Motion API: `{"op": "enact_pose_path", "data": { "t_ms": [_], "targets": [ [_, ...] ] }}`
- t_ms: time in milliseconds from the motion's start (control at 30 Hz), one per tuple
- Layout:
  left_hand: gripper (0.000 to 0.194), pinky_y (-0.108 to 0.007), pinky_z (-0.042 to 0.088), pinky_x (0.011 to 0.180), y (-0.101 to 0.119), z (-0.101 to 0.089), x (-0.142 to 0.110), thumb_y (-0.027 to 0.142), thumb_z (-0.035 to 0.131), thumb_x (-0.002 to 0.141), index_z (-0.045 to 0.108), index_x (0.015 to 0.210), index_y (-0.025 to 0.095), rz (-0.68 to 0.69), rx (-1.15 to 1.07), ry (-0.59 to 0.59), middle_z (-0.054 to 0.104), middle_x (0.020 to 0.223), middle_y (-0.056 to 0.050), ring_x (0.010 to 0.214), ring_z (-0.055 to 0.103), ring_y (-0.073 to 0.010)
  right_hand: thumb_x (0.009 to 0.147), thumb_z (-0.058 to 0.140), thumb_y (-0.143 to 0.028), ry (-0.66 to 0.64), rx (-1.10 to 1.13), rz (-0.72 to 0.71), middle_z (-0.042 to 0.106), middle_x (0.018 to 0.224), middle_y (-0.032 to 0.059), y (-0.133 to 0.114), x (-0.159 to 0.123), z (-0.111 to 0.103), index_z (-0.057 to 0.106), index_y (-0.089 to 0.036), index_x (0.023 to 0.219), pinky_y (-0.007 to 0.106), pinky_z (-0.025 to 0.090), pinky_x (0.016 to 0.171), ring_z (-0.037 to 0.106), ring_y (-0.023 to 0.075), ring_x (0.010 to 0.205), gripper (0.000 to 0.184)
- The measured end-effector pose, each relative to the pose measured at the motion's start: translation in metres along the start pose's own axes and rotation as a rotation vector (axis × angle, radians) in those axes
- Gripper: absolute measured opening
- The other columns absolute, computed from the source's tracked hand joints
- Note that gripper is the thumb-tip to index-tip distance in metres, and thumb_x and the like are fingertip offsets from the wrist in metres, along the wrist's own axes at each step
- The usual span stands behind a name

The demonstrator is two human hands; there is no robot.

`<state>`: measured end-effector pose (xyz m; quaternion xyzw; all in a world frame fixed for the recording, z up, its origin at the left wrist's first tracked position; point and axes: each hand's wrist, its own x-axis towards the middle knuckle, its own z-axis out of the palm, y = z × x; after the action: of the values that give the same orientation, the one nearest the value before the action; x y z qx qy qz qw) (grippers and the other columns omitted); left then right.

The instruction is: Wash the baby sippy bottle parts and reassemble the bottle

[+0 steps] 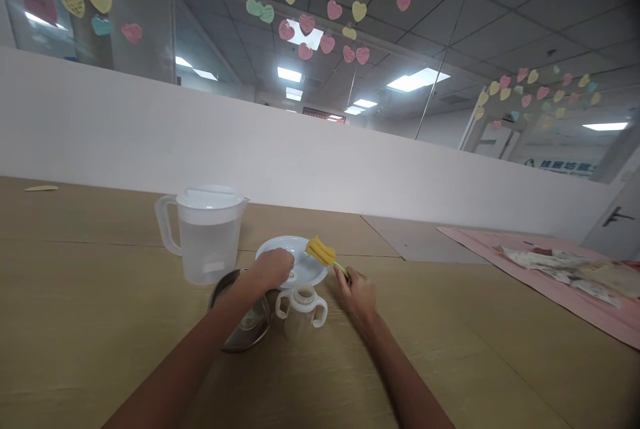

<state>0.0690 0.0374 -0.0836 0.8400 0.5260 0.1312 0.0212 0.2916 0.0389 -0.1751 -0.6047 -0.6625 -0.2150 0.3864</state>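
Observation:
My right hand (359, 292) is closed around the green handle of a bottle brush (321, 251), whose yellow sponge head points up and left over a white plate (314, 277). Over the plate's left side is my left hand (276, 267), fingers curled; what they hold, if anything, is hidden. A small white ring-shaped piece (291, 277) shows just below those fingers. Between my hands, a clear baby bottle (299, 322) with two white handles stands upright and uncapped. My left forearm partly covers a metal bowl (245, 342) with something clear in it.
A lidded clear pitcher (210, 249) of water stands behind the bowl. At the far left lies a thin flat tan piece (42, 187). On the right, a pink cloth (480, 257) carries papers (565, 269). A white wall (300, 162) with glass above borders the table's back.

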Motion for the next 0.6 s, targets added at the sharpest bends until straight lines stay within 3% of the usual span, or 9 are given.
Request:
{"op": "enact_pose_path", "data": {
  "t_ms": [133, 233, 333, 433, 600],
  "targets": [
    [0.038, -0.034, 0.043, 0.070, -0.003, 0.029, 0.007, 0.037, 0.037, 0.081, 0.062, 0.068, 0.012, 0.033, -0.017, -0.013, 0.063, 0.083, -0.018, 0.077, 0.060, -0.0250, 0.087, 0.026, -0.052, -0.015, 0.005, -0.008, 0.055, 0.049, 0.0015, 0.002, -0.001, 0.003, 0.054, -0.016, 0.057, 0.022, 0.020, 0.046, 0.043, 0.0080, 0.043, 0.055],
    [0.044, -0.031, 0.042, 0.066, -0.007, 0.036, 0.009, 0.047, 0.037, 0.078, 0.061, 0.063, 0.013, 0.044, -0.094, -0.009, 0.063, 0.079, -0.014, 0.072, 0.059, -0.0223, 0.087, 0.026, -0.051, -0.022, 0.017, -0.014, 0.055, 0.049, 0.0014, 0.003, -0.001, 0.004, 0.054, -0.016, 0.057, 0.023, 0.020, 0.046, 0.043, 0.0079, 0.043, 0.055],
    [0.032, -0.028, 0.041, 0.065, -0.007, 0.026, 0.010, 0.044, 0.049, 0.071, 0.059, 0.063, 0.016, 0.073, -0.197, 0.006, 0.063, 0.075, -0.008, 0.071, 0.058, -0.0202, 0.087, 0.026, -0.051, -0.019, 0.019, 0.000, 0.054, 0.048, 0.0009, 0.003, -0.001, 0.002, 0.053, -0.016, 0.056, 0.022, 0.020, 0.046, 0.042, 0.0078, 0.042, 0.055],
    [0.026, -0.028, 0.042, 0.071, -0.005, 0.008, 0.010, 0.041, 0.050, 0.070, 0.060, 0.071, 0.017, 0.100, -0.356, 0.050, 0.064, 0.081, -0.005, 0.080, 0.058, -0.0199, 0.087, 0.026, -0.051, 0.002, 0.030, 0.006, 0.053, 0.047, 0.0006, 0.002, -0.001, 0.000, 0.052, -0.016, 0.055, 0.022, 0.020, 0.046, 0.041, 0.0078, 0.042, 0.054],
    [0.037, -0.031, 0.046, 0.078, 0.010, -0.020, 0.002, 0.030, 0.064, 0.059, 0.048, 0.089, 0.017, 0.084, -0.803, 0.148, 0.061, 0.097, -0.007, 0.091, 0.058, -0.0194, 0.089, 0.024, -0.049, 0.038, 0.041, -0.031, 0.054, 0.047, 0.0019, 0.002, -0.001, -0.001, 0.054, -0.015, 0.055, 0.022, 0.020, 0.046, 0.041, 0.0078, 0.042, 0.056]
  ]
}}
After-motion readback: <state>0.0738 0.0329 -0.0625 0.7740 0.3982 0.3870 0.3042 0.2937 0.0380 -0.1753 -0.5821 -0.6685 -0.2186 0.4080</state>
